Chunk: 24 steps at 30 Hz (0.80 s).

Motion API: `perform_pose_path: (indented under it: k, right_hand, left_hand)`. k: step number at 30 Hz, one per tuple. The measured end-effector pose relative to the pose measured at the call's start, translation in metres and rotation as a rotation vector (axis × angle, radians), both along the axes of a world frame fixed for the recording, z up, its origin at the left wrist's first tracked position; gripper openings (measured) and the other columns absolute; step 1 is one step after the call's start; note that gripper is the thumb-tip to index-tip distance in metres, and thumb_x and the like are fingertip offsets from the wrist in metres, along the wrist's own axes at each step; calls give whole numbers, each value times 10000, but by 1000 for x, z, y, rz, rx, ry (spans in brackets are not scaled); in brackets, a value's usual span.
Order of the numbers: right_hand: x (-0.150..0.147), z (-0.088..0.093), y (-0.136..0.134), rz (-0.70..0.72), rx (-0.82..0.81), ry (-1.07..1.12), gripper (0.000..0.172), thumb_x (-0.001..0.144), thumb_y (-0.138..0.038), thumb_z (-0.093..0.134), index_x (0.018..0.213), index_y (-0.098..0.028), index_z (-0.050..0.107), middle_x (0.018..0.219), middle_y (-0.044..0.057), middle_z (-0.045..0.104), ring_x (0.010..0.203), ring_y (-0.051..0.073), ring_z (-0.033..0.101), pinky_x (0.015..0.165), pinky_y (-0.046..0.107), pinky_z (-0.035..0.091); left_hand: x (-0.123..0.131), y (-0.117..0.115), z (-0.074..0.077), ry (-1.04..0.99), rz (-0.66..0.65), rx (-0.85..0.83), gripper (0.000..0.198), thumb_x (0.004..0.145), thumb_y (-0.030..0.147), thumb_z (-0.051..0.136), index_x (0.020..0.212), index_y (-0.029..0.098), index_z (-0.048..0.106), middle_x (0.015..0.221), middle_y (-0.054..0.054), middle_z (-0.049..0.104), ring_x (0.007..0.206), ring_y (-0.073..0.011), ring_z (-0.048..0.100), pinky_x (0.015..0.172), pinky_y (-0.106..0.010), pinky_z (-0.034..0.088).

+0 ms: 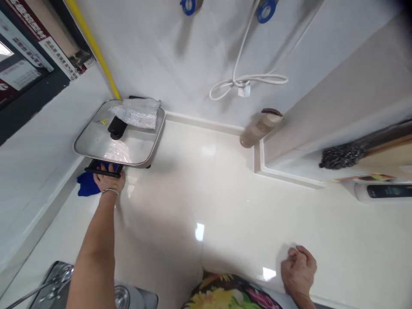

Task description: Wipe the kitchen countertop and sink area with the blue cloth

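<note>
My left hand (111, 182) reaches under the black side handle (104, 172) of a rectangular electric pan and presses on a blue cloth (87, 185). The handle bar crosses above its fingers, and part of the cloth spreads out to the left of the hand. The pan's glass lid (137, 148) has a black knob (117, 128), with a silvery mesh cloth (138, 112) lying across its back part. Down at the right, my right hand (298, 270) rests on the white counter (199, 184) near its front edge, fingers curled in and nothing visible in them.
A brownish bottle (261, 128) leans against the back wall by the corner. A tied white cord (247, 79) hangs above. At right are a dark bristly brush (343, 156) and a white container (383, 192). A metal faucet (59, 274) stands lower left; a yellow pipe (96, 49) runs upper left.
</note>
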State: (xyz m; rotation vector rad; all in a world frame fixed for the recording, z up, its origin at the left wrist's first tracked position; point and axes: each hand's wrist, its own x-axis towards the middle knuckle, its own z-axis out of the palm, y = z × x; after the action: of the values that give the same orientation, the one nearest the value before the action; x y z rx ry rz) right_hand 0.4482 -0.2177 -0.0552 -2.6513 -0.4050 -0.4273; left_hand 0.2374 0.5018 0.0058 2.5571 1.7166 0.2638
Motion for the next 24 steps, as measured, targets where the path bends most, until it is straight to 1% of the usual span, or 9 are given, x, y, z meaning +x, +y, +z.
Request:
perform_pose_path:
  k: [3,7,11,13,17,20,24]
  right_hand:
    - [2,-3,-2,19,-1,-7,159,665,-207,476,820,-201,510,1099,149,533,1071,303,496,940,469,406]
    - [4,-4,-1,31,29,-16,159,661,-193,485,817,-198,519,1081,141,534,1057,296,500,937,467,406]
    - [5,-4,2,48,46,-31,153,670,-178,483,817,-196,523,1081,137,531,1052,283,500,934,454,410]
    - [5,-2,4,60,49,-25,160,674,-172,484,826,-193,529,1096,136,525,1054,278,496,934,448,412]
    - [5,2,8,66,93,-18,196,687,-153,473,867,-190,543,1119,119,512,1064,263,484,943,444,407]
    - [5,3,11,69,113,-33,202,711,-127,463,882,-192,548,1134,113,498,1089,259,476,954,440,402]
    - [5,3,14,73,123,-65,202,735,-97,456,880,-203,548,1144,111,491,1118,261,461,962,437,393]
  left_hand:
    - [10,-21,-1,20,-78,-3,638,899,420,457,1442,88,423,1599,-213,258,1482,-370,181,1183,-556,169]
    - [27,-55,-3,28,-156,-14,668,900,455,401,1486,136,378,1592,-203,288,1478,-368,215,1177,-571,179]
    - [36,-95,-6,4,-253,38,675,904,456,365,1482,108,388,1601,-204,270,1495,-340,184,1210,-530,123]
    - [39,-114,-5,2,-266,32,683,901,451,363,1485,96,383,1601,-213,266,1499,-341,177,1211,-537,115]
    - [48,-150,0,16,-306,14,688,901,443,356,1491,89,372,1602,-226,256,1497,-355,182,1202,-566,138]
    - [62,-178,3,30,-356,11,682,901,436,363,1487,89,382,1599,-229,260,1496,-360,191,1203,-567,144]
    - [85,-222,1,18,-455,12,687,892,422,395,1491,87,376,1601,-230,251,1498,-363,187,1205,-575,139]
